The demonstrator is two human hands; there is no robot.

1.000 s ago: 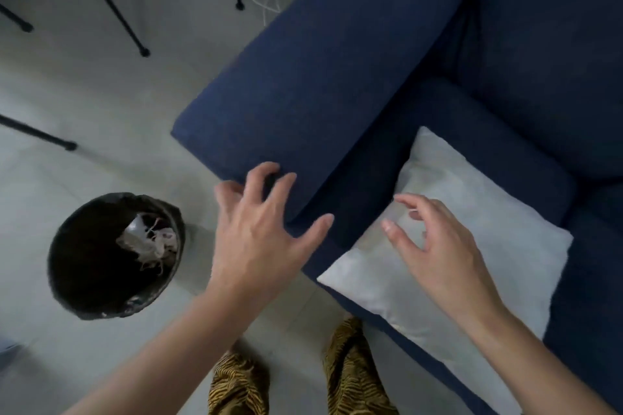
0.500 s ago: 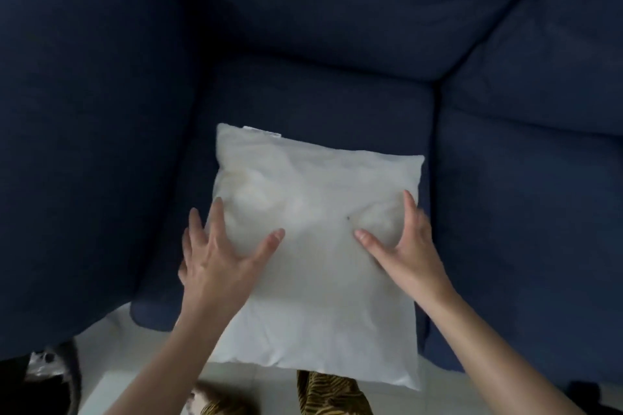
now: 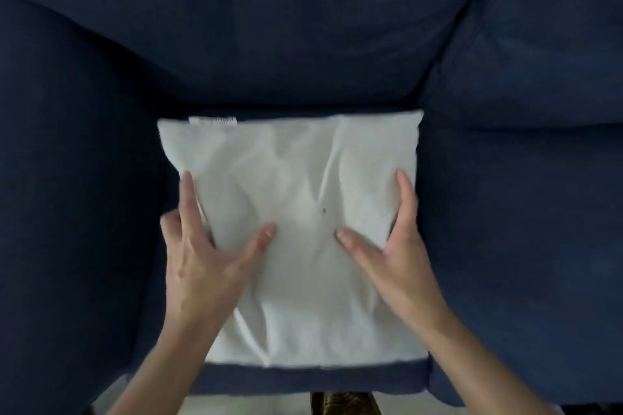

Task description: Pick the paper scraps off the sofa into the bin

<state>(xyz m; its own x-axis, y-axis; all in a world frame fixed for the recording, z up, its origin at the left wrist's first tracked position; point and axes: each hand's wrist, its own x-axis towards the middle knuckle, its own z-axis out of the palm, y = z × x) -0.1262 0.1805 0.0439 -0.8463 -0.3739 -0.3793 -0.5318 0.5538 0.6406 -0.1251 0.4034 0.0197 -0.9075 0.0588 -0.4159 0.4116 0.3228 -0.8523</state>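
A white square pillow (image 3: 296,178) lies flat on the seat of the dark blue sofa (image 3: 303,44). My left hand (image 3: 202,253) grips the pillow's left edge, thumb on top and fingers around the side. My right hand (image 3: 391,246) grips its right edge the same way. A tiny dark speck (image 3: 324,210) sits on the pillow between my thumbs. No paper scraps show on the sofa, and the bin is out of view.
The sofa's left armrest (image 3: 67,212) rises beside the pillow, and a second seat cushion (image 3: 522,229) lies to the right. A strip of pale floor (image 3: 242,406) and a patterned slipper (image 3: 344,404) show at the bottom edge.
My view swung from the bin and armrest onto the sofa seat. Both hands went from hovering open to gripping the pillow's sides, and the pillow now sits square and further back on the seat.
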